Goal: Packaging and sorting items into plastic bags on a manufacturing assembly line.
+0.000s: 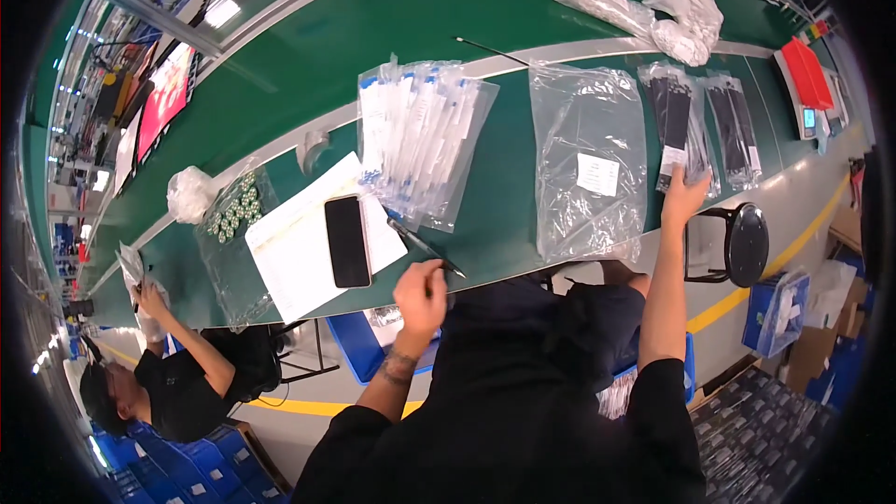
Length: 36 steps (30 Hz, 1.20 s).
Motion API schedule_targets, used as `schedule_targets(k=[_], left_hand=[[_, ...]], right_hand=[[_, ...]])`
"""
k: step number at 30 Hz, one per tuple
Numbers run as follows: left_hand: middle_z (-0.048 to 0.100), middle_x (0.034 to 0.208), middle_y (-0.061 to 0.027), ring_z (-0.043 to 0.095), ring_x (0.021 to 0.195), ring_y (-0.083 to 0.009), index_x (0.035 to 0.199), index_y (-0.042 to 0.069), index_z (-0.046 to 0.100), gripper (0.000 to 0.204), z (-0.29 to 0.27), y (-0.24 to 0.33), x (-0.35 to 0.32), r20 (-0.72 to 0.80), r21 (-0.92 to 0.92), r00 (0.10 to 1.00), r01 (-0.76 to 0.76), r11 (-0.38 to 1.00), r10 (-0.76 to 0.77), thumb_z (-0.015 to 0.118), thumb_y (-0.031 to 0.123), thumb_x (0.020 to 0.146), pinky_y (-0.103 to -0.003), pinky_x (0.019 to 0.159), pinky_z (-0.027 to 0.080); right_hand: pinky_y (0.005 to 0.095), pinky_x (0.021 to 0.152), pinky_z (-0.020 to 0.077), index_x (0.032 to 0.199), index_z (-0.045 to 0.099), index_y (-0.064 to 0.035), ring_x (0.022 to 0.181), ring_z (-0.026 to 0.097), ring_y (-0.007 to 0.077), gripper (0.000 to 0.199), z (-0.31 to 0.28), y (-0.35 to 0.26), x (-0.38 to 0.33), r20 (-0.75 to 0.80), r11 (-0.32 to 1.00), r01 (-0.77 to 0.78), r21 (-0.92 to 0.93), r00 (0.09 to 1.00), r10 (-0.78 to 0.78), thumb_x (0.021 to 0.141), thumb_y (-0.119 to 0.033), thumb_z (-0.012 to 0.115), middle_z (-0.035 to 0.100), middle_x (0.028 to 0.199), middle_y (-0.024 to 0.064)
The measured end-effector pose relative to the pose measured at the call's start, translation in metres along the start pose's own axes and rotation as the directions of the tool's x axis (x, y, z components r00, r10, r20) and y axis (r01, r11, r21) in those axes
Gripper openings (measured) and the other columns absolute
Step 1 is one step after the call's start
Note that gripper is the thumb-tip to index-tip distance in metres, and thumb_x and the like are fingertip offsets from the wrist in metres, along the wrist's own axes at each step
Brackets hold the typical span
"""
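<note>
The pack of bagged black strips [676, 121] lies toward the right of the table [501, 215], its near end in the right hand's [688, 194] grip. Held only there, the slick sleeves could slip apart. A nudge could roll the pen [427, 248] off the near edge. The right arm stretches far; the left hand [422, 297] curls loosely closed, seemingly empty, beside the pen.
</note>
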<state>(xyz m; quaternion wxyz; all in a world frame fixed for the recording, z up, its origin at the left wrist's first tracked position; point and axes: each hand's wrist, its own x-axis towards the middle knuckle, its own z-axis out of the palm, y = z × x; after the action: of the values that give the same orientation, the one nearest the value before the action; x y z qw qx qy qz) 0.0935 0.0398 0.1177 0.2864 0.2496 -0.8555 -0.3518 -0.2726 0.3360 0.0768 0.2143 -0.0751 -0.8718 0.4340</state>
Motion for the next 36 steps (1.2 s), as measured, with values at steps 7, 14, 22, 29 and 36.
schedule_targets(k=[7, 14, 22, 29, 36], left_hand=[[0.065, 0.074, -0.0104, 0.058, 0.058, -0.0229, 0.102, 0.007, 0.070, 0.021, 0.035, -0.027, 0.004, 0.015, 0.203, 0.993, 0.109, 0.973, -0.115, 0.066, 0.020, 0.087, -0.035, 0.060, 0.049], [0.066, 0.087, -0.0132, 0.057, 0.069, -0.0193, 0.112, -0.004, 0.063, 0.024, 0.026, -0.033, -0.004, -0.054, 0.120, 0.993, 0.109, 0.987, -0.103, 0.061, 0.014, 0.096, -0.032, 0.063, 0.049], [0.060, 0.075, -0.0089, 0.051, 0.061, -0.0183, 0.110, 0.000, 0.064, 0.021, 0.034, -0.039, -0.005, -0.021, 0.192, 0.997, 0.072, 0.979, -0.069, 0.061, 0.016, 0.097, -0.034, 0.055, 0.044], [0.061, 0.075, -0.0101, 0.053, 0.061, -0.0193, 0.110, -0.001, 0.064, 0.022, 0.032, -0.036, -0.002, -0.028, 0.177, 0.998, 0.054, 0.983, -0.050, 0.062, 0.016, 0.096, -0.034, 0.055, 0.044], [0.061, 0.075, -0.0101, 0.053, 0.063, -0.0183, 0.108, -0.002, 0.063, 0.021, 0.031, -0.025, -0.001, -0.020, 0.149, 0.997, 0.080, 0.986, -0.077, 0.061, 0.014, 0.096, -0.033, 0.056, 0.044]], right_hand=[[0.0400, 0.110, 0.0338, 0.140, 0.038, 0.0109, 0.129, 0.047, 0.0355, 0.074, -0.018, 0.010, 0.000, -0.046, 0.998, 0.014, 0.053, 0.999, -0.011, 0.085, -0.026, 0.070, 0.047, 0.137, 0.0297], [0.0490, 0.082, 0.0479, 0.130, 0.044, 0.0003, 0.094, 0.063, 0.0472, 0.062, -0.001, -0.016, -0.006, 0.006, 0.988, -0.141, 0.065, 0.990, 0.141, 0.081, -0.029, 0.068, 0.064, 0.099, 0.0306], [0.0488, 0.079, 0.0491, 0.131, 0.045, -0.0026, 0.087, 0.064, 0.0463, 0.063, -0.013, -0.010, -0.001, 0.003, 0.984, -0.159, 0.084, 0.987, 0.160, 0.078, -0.027, 0.069, 0.066, 0.096, 0.0289], [0.0471, 0.080, 0.0499, 0.129, 0.048, -0.0024, 0.089, 0.064, 0.0440, 0.056, -0.009, -0.012, -0.009, 0.059, 0.998, 0.057, -0.008, 0.997, -0.056, 0.080, -0.022, 0.068, 0.065, 0.099, 0.0273], [0.0464, 0.088, 0.0446, 0.128, 0.051, -0.0013, 0.101, 0.059, 0.0391, 0.057, -0.008, -0.014, -0.012, 0.076, 0.964, 0.235, -0.123, 0.971, -0.227, 0.078, -0.020, 0.071, 0.063, 0.106, 0.0213]])
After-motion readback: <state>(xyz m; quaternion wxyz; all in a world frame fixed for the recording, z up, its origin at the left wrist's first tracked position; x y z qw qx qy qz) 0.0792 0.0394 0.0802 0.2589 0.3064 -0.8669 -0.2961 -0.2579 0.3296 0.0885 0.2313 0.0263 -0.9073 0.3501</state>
